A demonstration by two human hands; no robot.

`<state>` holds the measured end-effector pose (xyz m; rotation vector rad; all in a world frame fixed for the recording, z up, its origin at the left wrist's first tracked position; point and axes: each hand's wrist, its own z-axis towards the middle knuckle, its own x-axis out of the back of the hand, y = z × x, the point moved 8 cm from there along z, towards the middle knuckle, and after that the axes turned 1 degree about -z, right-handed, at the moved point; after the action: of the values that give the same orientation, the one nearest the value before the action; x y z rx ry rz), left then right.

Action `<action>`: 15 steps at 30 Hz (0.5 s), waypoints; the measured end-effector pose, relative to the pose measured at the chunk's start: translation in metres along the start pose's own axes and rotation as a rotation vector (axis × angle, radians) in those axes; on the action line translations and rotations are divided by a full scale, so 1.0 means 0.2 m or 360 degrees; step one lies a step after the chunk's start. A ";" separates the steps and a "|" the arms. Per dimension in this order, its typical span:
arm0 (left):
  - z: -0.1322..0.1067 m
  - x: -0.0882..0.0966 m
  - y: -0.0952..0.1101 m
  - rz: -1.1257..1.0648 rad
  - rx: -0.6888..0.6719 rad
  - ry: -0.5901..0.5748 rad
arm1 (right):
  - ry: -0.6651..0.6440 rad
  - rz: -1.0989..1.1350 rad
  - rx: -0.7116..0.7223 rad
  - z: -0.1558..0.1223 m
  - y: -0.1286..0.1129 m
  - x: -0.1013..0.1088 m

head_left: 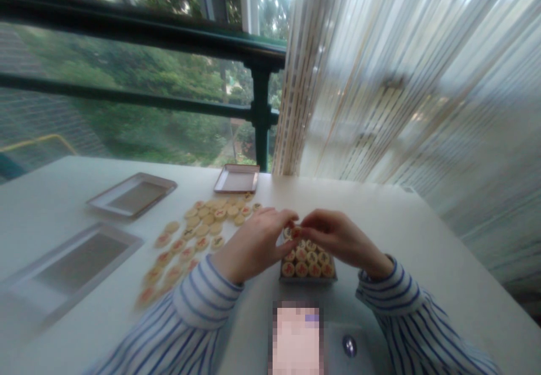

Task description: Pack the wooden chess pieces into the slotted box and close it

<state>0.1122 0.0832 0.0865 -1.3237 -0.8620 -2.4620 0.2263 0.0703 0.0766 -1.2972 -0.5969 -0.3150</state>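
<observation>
Both hands meet over a small box [308,279] filled with rows of round xiangqi pieces [313,257] with red and dark characters. My right hand [340,237] pinches a red-marked xiangqi piece [296,232] above the far left part of the box. Close beside that piece, my left hand [260,241] has its thumb and forefinger apart, the thumb over the box's left side. Its other fingers are partly hidden. Left of my left hand, many loose xiangqi pieces [203,229] lie spread on the white table [355,200].
Two shallow trays [133,179] [99,227] rest at the left, and a smaller tray [236,166] lies at the far edge. A pixelated block [298,335] and a clear flat item with a dark oval [350,346] are nearest me. A green railing [261,98] and a string curtain [380,82] stand behind.
</observation>
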 end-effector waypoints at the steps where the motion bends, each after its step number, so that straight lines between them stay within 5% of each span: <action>1: 0.00 0.00 -0.01 -0.0032 0.0021 0.0010 | 0.0011 0.0019 0.0006 0.00 0.00 0.00; 15: -0.01 0.01 -0.10 -0.0789 0.0587 -0.0013 | 0.0172 0.0138 0.0024 0.00 -0.03 0.05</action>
<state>0.1002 0.0973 0.0796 -1.0851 -1.7227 -2.4468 0.2323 0.0708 0.0871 -1.2792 -0.4494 -0.3062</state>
